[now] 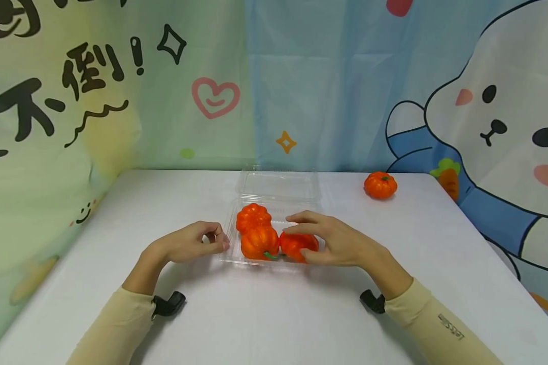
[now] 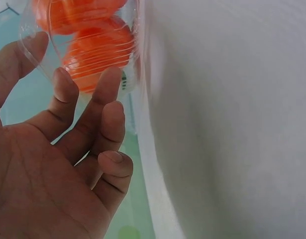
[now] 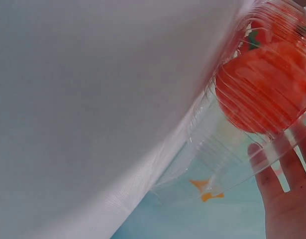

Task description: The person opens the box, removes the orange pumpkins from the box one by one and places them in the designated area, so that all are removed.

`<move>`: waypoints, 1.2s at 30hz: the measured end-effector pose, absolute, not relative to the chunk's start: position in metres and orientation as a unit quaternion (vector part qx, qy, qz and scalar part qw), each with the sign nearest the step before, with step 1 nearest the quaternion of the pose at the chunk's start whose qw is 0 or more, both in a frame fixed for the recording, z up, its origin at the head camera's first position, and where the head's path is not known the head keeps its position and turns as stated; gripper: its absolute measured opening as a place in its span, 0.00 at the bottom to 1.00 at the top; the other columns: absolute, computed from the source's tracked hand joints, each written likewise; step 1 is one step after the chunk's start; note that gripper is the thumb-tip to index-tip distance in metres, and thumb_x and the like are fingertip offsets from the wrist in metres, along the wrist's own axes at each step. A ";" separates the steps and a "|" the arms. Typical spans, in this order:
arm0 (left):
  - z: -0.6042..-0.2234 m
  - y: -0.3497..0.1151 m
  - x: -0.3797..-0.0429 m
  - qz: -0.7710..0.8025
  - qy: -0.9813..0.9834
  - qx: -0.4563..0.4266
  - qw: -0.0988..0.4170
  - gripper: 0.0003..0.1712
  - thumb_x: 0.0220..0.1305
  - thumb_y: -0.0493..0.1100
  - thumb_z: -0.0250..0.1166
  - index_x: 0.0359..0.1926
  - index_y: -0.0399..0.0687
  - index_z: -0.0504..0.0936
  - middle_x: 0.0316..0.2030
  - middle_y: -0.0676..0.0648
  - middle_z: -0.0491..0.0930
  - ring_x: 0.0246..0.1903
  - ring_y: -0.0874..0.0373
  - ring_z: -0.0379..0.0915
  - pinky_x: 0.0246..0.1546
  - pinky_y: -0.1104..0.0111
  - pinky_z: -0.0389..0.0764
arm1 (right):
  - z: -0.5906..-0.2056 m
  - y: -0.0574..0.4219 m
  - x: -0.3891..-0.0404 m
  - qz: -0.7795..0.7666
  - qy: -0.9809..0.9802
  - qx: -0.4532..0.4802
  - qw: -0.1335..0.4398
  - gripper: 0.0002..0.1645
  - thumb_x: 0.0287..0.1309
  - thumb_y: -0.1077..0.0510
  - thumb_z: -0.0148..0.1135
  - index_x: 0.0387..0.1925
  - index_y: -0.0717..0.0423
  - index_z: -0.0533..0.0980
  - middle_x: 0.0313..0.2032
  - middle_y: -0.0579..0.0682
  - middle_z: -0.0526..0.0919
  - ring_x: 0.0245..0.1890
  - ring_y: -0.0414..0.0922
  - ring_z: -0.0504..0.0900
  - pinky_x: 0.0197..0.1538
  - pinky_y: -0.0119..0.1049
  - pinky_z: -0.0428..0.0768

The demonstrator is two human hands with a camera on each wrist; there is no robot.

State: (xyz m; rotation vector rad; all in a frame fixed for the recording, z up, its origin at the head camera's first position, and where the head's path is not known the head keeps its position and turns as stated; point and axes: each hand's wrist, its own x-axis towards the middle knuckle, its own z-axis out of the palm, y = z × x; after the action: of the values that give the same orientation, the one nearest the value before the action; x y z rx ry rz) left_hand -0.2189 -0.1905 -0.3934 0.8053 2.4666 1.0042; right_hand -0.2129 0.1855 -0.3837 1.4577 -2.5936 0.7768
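The left hand (image 1: 193, 243), fingers curled, pinches the left edge of an open clear container (image 1: 280, 209) bearing three orange pumpkins (image 1: 258, 243). The right hand (image 1: 340, 241) spans the rightmost pumpkin (image 1: 297, 245), fingers parted; whether they grip it cannot be told.

There are four pumpkins (image 1: 380, 185) (three boxed, one loose), one clear container (image 1: 278, 208) and two hands (image 1: 193, 242) (image 1: 338, 239).

My right hand (image 3: 289, 199) sits lower right, fingers extended, tips showing through a clear plastic container (image 3: 222, 157). Red-orange pumpkin (image 3: 262, 89) inside, just by my fingertips; can't tell if touching. Another orange piece (image 3: 284, 20) plus green stem (image 3: 253, 40) above it, blurred by wall ridges. White tabletop (image 3: 83, 99) fills left side. Orange star (image 3: 206, 190) on pale blue backdrop (image 3: 177, 219), bottom of view.
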 end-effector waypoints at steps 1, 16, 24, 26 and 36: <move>-0.393 -0.190 -0.219 0.356 0.872 0.285 0.180 0.10 0.71 0.52 0.64 0.36 0.53 0.79 0.35 0.55 0.80 0.40 0.55 0.73 0.37 0.69 0.73 | -0.384 0.186 -0.213 0.250 -0.845 0.472 0.027 0.28 0.57 0.58 0.67 0.61 0.46 0.81 0.66 0.48 0.76 0.64 0.49 0.76 0.62 0.49 0.78; -0.391 -0.188 -0.222 0.350 0.874 0.287 0.178 0.11 0.71 0.52 0.64 0.36 0.51 0.78 0.34 0.54 0.78 0.38 0.55 0.72 0.36 0.69 0.72 | -0.381 0.183 -0.212 0.209 -0.869 0.448 0.016 0.38 0.56 0.51 0.77 0.68 0.43 0.75 0.64 0.50 0.74 0.61 0.48 0.77 0.61 0.47 0.79; -0.391 -0.188 -0.220 0.351 0.875 0.281 0.181 0.12 0.70 0.53 0.65 0.36 0.51 0.78 0.34 0.54 0.79 0.40 0.55 0.72 0.36 0.68 0.71 | -0.380 0.181 -0.212 0.186 -0.877 0.442 0.014 0.39 0.57 0.48 0.77 0.69 0.40 0.75 0.62 0.51 0.75 0.62 0.49 0.72 0.61 0.47 0.78; -0.391 -0.188 -0.219 0.354 0.874 0.279 0.182 0.12 0.70 0.53 0.65 0.36 0.51 0.78 0.34 0.53 0.78 0.39 0.55 0.72 0.35 0.68 0.71 | -0.378 0.182 -0.213 0.188 -0.875 0.445 0.027 0.39 0.56 0.48 0.77 0.69 0.40 0.74 0.61 0.51 0.73 0.61 0.48 0.72 0.59 0.45 0.79; -0.391 -0.190 -0.217 0.351 0.876 0.280 0.177 0.11 0.71 0.51 0.65 0.36 0.51 0.79 0.35 0.54 0.80 0.41 0.54 0.73 0.36 0.69 0.72 | -0.367 0.188 -0.215 0.235 -0.875 0.423 0.036 0.36 0.54 0.51 0.78 0.64 0.45 0.75 0.61 0.49 0.70 0.59 0.47 0.75 0.59 0.43 0.81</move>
State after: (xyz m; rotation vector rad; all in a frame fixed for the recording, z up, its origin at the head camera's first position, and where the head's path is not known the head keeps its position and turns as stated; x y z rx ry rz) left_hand -0.2174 -0.1901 -0.3908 0.7927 2.4794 0.9948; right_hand -0.2151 0.1877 -0.3672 1.2985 -2.6859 0.7206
